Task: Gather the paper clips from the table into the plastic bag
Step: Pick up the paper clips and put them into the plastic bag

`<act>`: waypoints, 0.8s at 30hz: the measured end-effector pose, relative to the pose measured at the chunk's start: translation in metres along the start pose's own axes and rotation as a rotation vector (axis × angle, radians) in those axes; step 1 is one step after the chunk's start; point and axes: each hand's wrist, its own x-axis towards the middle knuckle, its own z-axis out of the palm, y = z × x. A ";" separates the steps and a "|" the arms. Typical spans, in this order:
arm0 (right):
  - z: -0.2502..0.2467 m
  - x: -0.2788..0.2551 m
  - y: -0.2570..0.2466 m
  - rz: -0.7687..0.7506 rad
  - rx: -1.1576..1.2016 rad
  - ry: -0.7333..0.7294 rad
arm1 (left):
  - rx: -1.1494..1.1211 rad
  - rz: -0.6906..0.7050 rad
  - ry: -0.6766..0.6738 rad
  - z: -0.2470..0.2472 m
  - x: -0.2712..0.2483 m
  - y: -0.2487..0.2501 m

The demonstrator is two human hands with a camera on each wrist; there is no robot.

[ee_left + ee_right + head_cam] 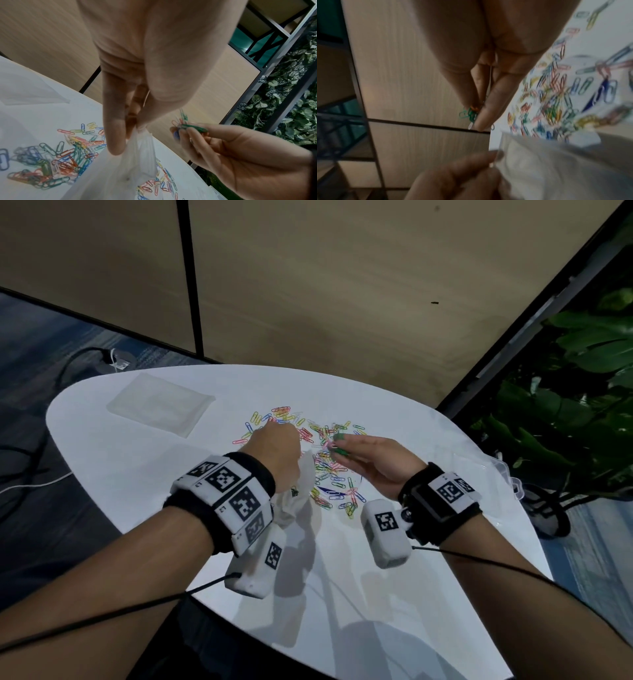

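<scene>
dozens of paper clips, two plastic bags

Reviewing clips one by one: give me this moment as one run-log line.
left hand: pinches plastic bag top, lifted | right hand: pinches clip bunch beside bag | pile: many on table | phase: loading bag

Head view: from above, facing forward and down over both forearms onto the white surface, its far curved edge mid-frame. Left wrist view: very near, along the left hand toward the surface's far right edge. Right wrist view: equally near, along the right hand, rolled sideways. Shared by all three: the paper clips scattered mid-surface.
</scene>
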 end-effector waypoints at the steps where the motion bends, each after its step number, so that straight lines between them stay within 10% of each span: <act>1: 0.006 -0.007 0.002 0.027 -0.005 -0.051 | -0.012 -0.005 0.006 -0.001 0.000 0.000; 12: 0.035 -0.016 0.048 0.130 -0.167 0.012 | -0.045 0.074 -0.033 0.011 -0.005 0.010; 24: 0.049 -0.008 0.058 -0.242 -1.015 0.132 | -0.009 0.090 -0.015 0.011 -0.002 0.005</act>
